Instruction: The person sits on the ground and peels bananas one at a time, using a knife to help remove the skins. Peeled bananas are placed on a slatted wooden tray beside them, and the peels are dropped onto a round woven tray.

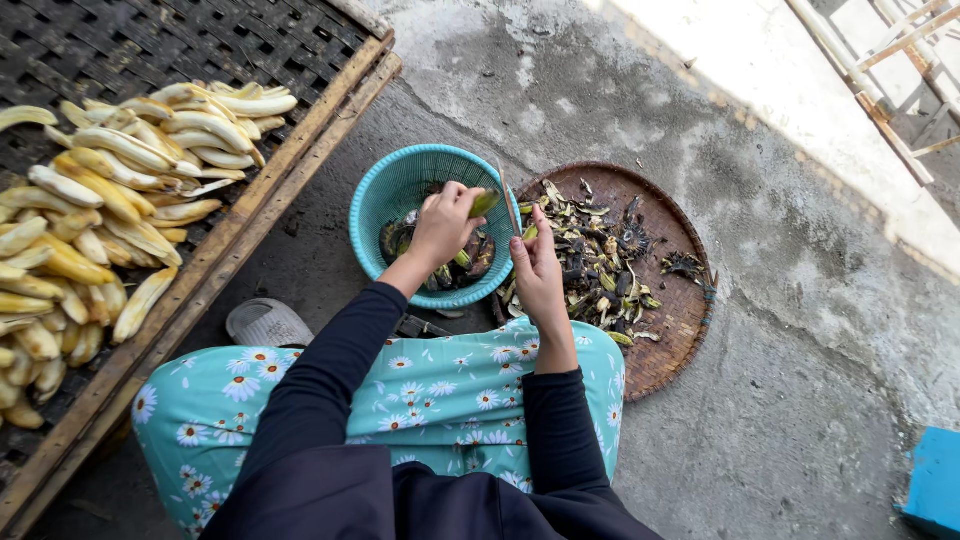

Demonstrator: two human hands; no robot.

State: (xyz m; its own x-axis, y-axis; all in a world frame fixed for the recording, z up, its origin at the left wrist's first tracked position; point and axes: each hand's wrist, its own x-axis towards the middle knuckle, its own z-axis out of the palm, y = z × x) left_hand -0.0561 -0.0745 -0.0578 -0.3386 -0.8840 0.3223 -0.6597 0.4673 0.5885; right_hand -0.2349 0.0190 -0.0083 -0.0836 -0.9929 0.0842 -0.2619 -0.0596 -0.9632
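My left hand [443, 224] grips a green unpeeled banana [485, 203] over a turquoise plastic basket [398, 185] that holds more dark-skinned bananas. My right hand [536, 268] holds a thin knife [508, 198], its blade pointing up beside the banana's tip. Just right of the hands lies a round woven tray [672, 330] piled with dark and green peels [595, 265]. Black sleeves cover both of my arms, and my lap is in a turquoise daisy-print cloth.
A wooden-framed woven drying rack [245, 215] on the left carries several peeled yellow bananas [100, 210]. A grey sandal [267, 324] lies by my knee. The ground is cracked concrete; a blue box corner [937, 485] sits at lower right, wooden slats [890, 60] at top right.
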